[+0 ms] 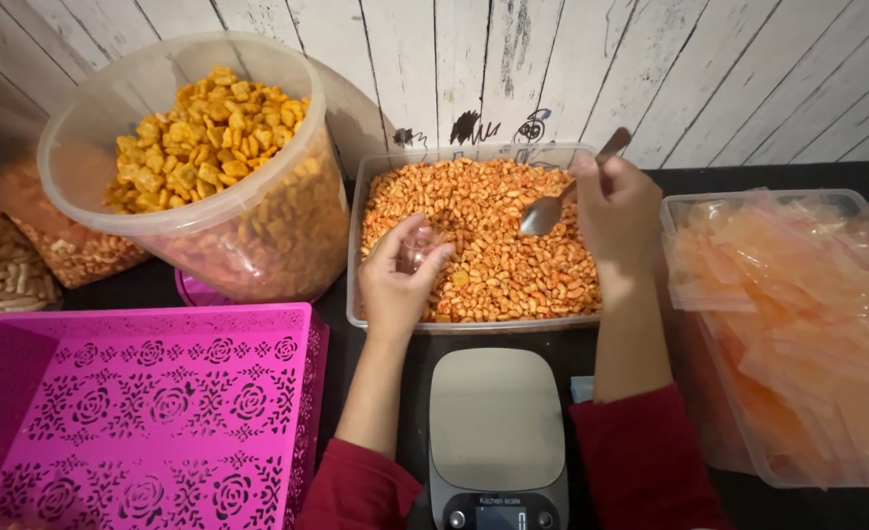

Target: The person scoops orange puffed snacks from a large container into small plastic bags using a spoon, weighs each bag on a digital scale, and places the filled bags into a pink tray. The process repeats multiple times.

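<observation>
My left hand (398, 280) holds a small clear plastic bag (419, 247) over the near left part of a rectangular clear tub (375, 167) filled with orange-red coated snack pieces (498, 245). My right hand (616, 211) grips a metal spoon (550, 208); its bowl hangs just above the snack pieces at the tub's middle, and the handle sticks up past my fingers. Both sleeves are dark red.
A grey kitchen scale (496, 422) sits in front of the tub. A pink perforated tray (140, 412) lies at left, a round clear bucket of yellow-orange crackers (209, 147) behind it. A clear bin of empty plastic bags (797, 324) stands at right.
</observation>
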